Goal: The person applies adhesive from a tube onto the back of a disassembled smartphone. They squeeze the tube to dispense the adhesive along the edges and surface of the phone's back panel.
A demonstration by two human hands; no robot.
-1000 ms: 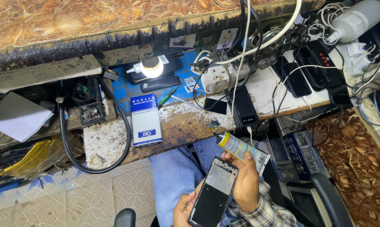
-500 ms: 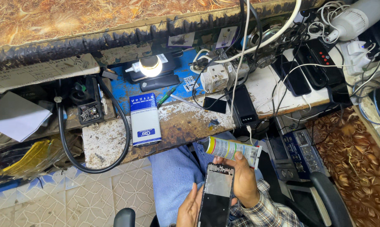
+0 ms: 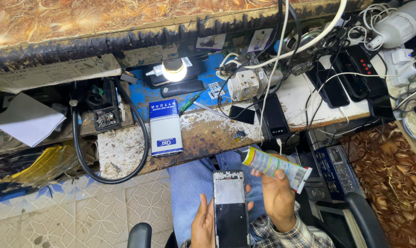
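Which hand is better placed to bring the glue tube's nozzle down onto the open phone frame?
Right. The right hand already grips the glue tube, held just above the phone. The left hand is occupied cradling the phone from beneath.

Left hand (image 3: 203,222) cradles an opened phone (image 3: 229,209); right hand (image 3: 278,197) grips a glue tube (image 3: 276,166).

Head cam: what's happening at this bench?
A person sits at a cluttered workbench. The left hand holds an opened phone flat over the lap, bare frame facing up. The right hand holds a glue tube, nozzle pointing left just above the phone's top edge. A blue-and-white box lies on the bench.
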